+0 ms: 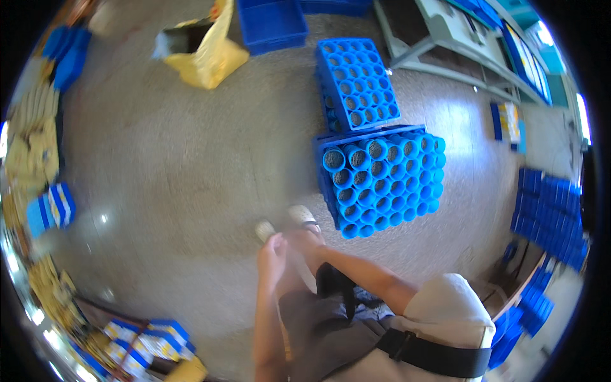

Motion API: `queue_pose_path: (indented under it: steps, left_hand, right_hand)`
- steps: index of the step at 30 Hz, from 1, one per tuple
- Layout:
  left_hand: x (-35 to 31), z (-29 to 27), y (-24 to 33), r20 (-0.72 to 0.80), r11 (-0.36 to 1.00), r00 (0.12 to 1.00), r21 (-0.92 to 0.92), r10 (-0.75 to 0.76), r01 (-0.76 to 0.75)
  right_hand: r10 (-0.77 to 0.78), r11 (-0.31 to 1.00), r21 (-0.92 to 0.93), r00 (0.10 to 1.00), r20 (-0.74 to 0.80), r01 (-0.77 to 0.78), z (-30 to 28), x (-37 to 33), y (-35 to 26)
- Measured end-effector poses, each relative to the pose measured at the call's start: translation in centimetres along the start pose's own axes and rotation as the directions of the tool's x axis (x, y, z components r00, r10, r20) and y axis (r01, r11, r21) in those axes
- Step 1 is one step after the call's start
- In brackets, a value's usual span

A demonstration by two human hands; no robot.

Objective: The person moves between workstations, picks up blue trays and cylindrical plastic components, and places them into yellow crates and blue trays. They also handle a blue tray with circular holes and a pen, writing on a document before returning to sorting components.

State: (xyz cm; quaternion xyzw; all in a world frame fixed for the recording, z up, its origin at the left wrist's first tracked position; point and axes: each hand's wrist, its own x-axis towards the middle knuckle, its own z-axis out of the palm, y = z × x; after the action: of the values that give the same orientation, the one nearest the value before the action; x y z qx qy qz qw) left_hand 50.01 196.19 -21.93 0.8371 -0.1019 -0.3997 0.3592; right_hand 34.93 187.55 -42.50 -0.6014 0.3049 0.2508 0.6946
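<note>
My left hand point(273, 249) and my right hand point(305, 240) are close together in front of my body, above my light-coloured shoes. The left fingers look curled together; whatever they may hold is too small to make out. Motion smears the right fingers, so their state is unclear. Ahead and to the right of my hands stands a blue crate point(326, 184) packed with rows of light blue round tubes point(380, 186), filled with something grey and grainy. Behind it, a taller blue crate point(344, 105) holds more such tubes. Neither hand touches the crates.
A yellow sack point(216, 63) stands open at the far left, beside an open blue bin point(272, 28). A metal-framed table point(445, 48) is at the far right. Stacked blue crates point(550, 213) line the right side; pale sacks point(35, 137) line the left.
</note>
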Motion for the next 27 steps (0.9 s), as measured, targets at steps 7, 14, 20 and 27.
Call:
queue_pose_path:
  steps: [7,14,20,27]
  left_hand:
    - [21.4,-1.0,5.1,0.313,0.882,0.891,0.237,0.328,-0.408]
    - [36.4,13.3,10.5,0.642,0.863,0.644,-0.054,0.415,-0.502]
    - [40.8,18.1,11.1,0.824,0.625,0.297,-0.086,0.482,-0.776]
    - [42.5,21.8,11.8,0.905,0.588,0.208,-0.057,0.372,-0.807]
  right_hand:
    - [0.233,0.892,0.451,0.817,-0.527,0.037,-2.0,11.9,5.2]
    - [0.619,-0.006,0.912,0.718,-0.318,0.409,-6.5,20.9,6.2]
    - [0.655,-0.331,0.625,0.649,-0.387,0.707,-8.8,30.0,7.8]
    - [0.726,-0.458,0.169,0.477,-0.495,0.873,-12.3,40.0,10.2]
